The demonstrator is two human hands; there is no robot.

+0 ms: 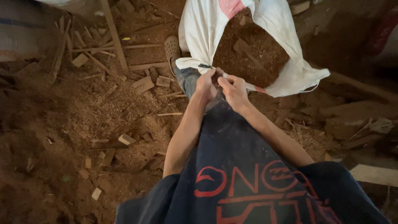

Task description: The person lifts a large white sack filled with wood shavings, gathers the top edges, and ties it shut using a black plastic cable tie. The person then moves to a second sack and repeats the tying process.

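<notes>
While we pinch the near rim of the white sack between both hands, it stands open just beyond our grip, full of sawdust. If that rim slips from our fingers, we judge the mouth could sag and spill onto the littered floor. Left hand and right hand are clenched on the cloth, forearms stretched forward, wrists close together.

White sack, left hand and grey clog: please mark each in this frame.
white sack (195,29): head view, on its left cloth wall.
left hand (206,85): head view, back of the hand at the sack's rim.
grey clog (172,47): head view, perforated top.
</notes>
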